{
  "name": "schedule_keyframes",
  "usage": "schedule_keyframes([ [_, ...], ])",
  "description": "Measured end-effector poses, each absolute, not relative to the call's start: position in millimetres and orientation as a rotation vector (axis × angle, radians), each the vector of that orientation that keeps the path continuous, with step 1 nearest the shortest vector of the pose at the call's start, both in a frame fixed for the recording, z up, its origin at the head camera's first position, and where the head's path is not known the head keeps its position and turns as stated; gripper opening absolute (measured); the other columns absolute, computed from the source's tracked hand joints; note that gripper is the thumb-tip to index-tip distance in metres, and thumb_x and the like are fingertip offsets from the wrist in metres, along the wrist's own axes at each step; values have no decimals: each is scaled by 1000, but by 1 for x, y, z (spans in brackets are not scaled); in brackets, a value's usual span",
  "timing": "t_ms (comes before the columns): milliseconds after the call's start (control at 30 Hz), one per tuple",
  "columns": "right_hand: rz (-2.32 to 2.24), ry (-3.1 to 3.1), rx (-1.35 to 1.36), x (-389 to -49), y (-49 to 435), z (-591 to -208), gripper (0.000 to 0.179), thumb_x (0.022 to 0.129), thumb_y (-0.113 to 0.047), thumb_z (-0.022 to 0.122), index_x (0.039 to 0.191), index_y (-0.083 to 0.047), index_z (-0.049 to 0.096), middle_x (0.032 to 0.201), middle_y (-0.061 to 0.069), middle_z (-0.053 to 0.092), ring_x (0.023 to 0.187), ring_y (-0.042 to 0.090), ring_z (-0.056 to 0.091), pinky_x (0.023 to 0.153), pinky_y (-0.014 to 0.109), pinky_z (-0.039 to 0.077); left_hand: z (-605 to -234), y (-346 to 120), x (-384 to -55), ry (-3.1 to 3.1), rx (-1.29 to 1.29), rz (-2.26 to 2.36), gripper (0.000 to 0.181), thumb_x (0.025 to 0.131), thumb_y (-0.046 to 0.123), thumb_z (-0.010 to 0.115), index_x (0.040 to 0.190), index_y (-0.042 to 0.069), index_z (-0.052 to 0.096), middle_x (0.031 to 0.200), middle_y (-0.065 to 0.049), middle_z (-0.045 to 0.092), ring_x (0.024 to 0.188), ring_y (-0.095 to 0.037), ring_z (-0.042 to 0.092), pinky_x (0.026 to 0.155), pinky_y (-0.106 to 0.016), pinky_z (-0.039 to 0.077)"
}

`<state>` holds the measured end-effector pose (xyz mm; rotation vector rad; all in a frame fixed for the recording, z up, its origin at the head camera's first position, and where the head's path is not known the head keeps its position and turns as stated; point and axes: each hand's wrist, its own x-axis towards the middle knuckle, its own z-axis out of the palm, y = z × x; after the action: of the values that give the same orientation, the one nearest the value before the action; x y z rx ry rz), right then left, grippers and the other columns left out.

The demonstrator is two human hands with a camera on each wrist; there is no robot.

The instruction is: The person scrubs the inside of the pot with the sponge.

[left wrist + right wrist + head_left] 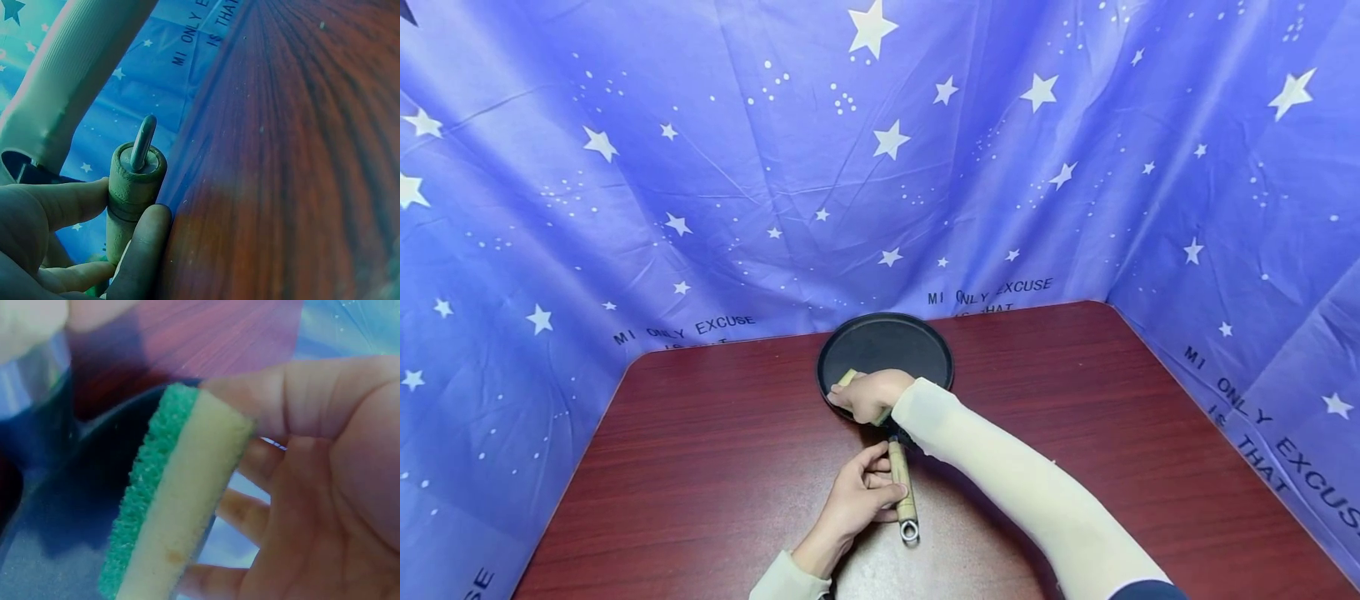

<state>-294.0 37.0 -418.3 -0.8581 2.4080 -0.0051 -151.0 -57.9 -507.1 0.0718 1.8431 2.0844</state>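
Observation:
A round black frying pan (887,343) lies on the table with its wooden handle (907,503) pointing toward the person. The left hand (854,493) grips that handle from the left side; the left wrist view shows fingers around the handle (128,194), whose end carries a metal ring (144,144). Over the near left part of the pan, the right hand (874,395) holds a sponge (848,377). Seen by the right wrist camera, the sponge (181,494) has a pale yellow body and a green scouring layer facing the dark pan. The right palm hides part of the pan.
The reddish-brown wooden table (715,467) extends around the pan. Blue cloth (760,167) with white stars hangs behind and along both sides, close to the pan's far rim. The right forearm's pale sleeve (1022,492) crosses the table's near right part.

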Motion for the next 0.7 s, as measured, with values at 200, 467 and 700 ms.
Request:
schedule_keyframes([
  [200, -44, 2410, -889, -305, 36, -423, 79, 100, 8, 47, 168, -29, 31, 174, -11, 20, 161, 22, 14, 82, 24, 44, -507, -58, -151, 1819, 75, 2097, 85, 82, -10, 75, 157, -12, 34, 124, -20, 53, 87, -16, 67, 63, -38, 68],
  [467, -120, 2456, -885, -319, 35, -433, 78, 102, 6, 49, 169, -25, 24, 176, -8, 15, 162, 23, 8, 134, 37, 13, -507, -58, -151, 1821, 74, 2105, 85, 82, -10, 76, 156, -12, 35, 122, -19, 54, 86, -16, 68, 63, -38, 68],
  [700, -137, 2478, -857, -330, 33, -437, 82, 101, 5, 50, 170, -27, 21, 177, -6, 10, 162, 22, 5, 134, 37, 13, -508, -58, -152, 1813, 77, 2114, 85, 82, -10, 76, 157, -12, 35, 123, -19, 54, 86, -16, 67, 63, -38, 68],
])
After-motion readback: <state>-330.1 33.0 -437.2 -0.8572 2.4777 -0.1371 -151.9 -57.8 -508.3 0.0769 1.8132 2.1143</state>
